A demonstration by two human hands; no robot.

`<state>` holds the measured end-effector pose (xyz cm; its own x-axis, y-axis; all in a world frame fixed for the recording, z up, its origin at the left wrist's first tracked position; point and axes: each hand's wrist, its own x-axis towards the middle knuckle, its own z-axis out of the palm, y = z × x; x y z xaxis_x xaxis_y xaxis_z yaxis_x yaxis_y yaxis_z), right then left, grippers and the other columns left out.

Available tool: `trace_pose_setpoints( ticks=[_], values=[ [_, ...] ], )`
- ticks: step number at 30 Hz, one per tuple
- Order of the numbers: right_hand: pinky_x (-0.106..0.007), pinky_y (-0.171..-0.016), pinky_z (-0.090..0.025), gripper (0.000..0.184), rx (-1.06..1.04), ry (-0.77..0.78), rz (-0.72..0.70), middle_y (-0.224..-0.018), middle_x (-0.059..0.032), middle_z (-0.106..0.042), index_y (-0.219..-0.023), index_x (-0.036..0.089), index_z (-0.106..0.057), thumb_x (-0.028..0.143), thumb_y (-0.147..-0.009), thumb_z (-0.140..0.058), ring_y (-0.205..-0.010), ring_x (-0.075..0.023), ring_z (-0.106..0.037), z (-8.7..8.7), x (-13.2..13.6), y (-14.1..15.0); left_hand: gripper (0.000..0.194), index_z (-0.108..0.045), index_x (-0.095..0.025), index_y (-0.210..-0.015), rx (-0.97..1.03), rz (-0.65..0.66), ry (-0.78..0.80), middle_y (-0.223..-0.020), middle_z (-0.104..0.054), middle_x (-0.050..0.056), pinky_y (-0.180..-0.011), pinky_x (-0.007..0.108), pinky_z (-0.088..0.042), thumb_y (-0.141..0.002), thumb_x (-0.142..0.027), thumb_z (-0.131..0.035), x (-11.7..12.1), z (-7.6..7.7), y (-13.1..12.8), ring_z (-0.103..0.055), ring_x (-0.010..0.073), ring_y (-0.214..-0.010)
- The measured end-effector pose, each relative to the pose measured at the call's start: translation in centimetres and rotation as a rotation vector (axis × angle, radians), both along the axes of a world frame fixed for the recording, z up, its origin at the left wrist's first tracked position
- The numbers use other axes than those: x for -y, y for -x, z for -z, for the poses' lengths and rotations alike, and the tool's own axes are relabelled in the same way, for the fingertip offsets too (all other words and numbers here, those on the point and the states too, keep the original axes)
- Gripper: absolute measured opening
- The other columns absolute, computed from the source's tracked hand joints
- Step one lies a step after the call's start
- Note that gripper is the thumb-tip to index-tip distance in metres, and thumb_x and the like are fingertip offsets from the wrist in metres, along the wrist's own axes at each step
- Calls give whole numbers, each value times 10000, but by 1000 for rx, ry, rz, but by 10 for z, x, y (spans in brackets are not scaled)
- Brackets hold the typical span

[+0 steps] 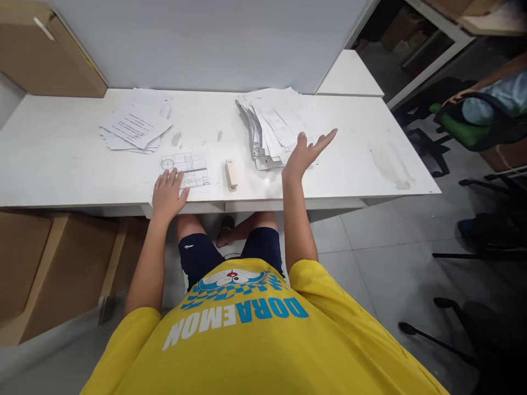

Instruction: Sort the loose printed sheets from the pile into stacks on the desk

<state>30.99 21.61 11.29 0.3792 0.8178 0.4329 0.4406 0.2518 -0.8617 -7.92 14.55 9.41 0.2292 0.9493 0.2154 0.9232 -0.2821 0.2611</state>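
Note:
My left hand (168,193) lies flat, fingers spread, on the lower left part of a printed sheet (193,164) near the desk's front edge. To the right of that sheet rests a cream stapler (231,174), touched by neither hand. My right hand (305,153) is open with its fingers stretched out to the right, beside the lower right of a thick, uneven stack of papers (272,118). Nothing shows in its fingers. I cannot tell whether it touches the stack. A smaller pile of printed papers (135,123) sits at the back left.
A grey panel (206,44) rises along the back of the white desk (346,175). Cardboard boxes stand at the back left (53,55) and below the desk's left side (74,263). On the right, another person (494,93) sits beyond dark chair legs.

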Motion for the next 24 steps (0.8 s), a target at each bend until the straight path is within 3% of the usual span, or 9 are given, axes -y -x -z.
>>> trace_pose_setpoints(
  ticks=[4, 6, 8, 11, 13, 17, 21, 24],
  values=[
    [-606, -1131, -315, 629, 8, -53, 32, -1578, -39, -184, -1555, 375, -110, 436, -965, -319, -1535, -304, -81, -11, 52, 51, 563, -482, -187, -1423, -15, -44, 3, -1528, -436, 136, -1136, 554, -252, -934, -455, -408, 10, -5, 1, -327, 357, -1438],
    [-538, -1081, -412, 590, -18, -11, -45, -1498, -77, -376, -1528, 331, -257, 447, -956, -346, -1451, -294, -332, -11, 82, 87, 527, -529, -199, -1371, -25, -64, -5, -1473, -499, 145, -1104, 558, -275, -920, -461, -454, 19, -9, 4, -401, 366, -1378],
    [-472, -1051, -455, 506, -64, 87, -222, -1362, -86, -548, -1458, 320, -388, 440, -969, -337, -1301, -260, -514, -6, 110, 124, 506, -553, -211, -1337, -50, -41, -13, -1438, -532, 146, -1080, 548, -293, -904, -467, -501, 30, -11, 8, -443, 363, -1335],
    [-505, -1134, -362, 461, 144, 180, -571, -1399, -103, -557, -1374, 276, -497, 425, -943, -438, -1341, -290, -470, 7, 132, 164, 518, -555, -224, -1327, -95, 26, -19, -1427, -541, 146, -1064, 539, -299, -876, -478, -567, 46, -14, 16, -464, 359, -1311],
    [-541, -1188, -255, 482, 317, 209, -677, -1514, -107, -449, -1367, 246, -509, 429, -922, -490, -1437, -320, -336, 16, 133, 177, 489, -567, -233, -1312, -105, 76, -23, -1407, -560, 141, -1048, 531, -312, -880, -461, -574, 56, -16, 20, -480, 353, -1298],
    [-572, -1181, -233, 528, 343, 263, -600, -1502, -138, -450, -1376, 214, -499, 503, -936, -447, -1413, -349, -342, 25, 118, 182, 316, -646, -245, -1190, -42, 149, -37, -1248, -671, 104, -953, 471, -390, -948, -288, -447, 68, -21, 28, -580, 291, -1188],
    [-582, -1153, -268, 572, 242, 285, -513, -1355, -175, -551, -1315, 179, -550, 579, -935, -400, -1337, -364, -407, 21, 110, 183, 340, -684, -243, -1051, -10, 116, -145, -1076, -735, 78, -915, 464, -404, -934, -148, -378, 70, -22, 33, -654, 242, -1000],
    [-560, -1117, -341, 583, 56, 380, -506, -1303, -175, -563, -1295, 182, -553, 581, -872, -516, -1261, -349, -485, 19, 110, 185, 313, -675, -245, -896, -9, 98, -252, -970, -747, 70, -896, 475, -409, -929, -141, -381, 68, -15, 36, -666, 225, -885]
  ],
)
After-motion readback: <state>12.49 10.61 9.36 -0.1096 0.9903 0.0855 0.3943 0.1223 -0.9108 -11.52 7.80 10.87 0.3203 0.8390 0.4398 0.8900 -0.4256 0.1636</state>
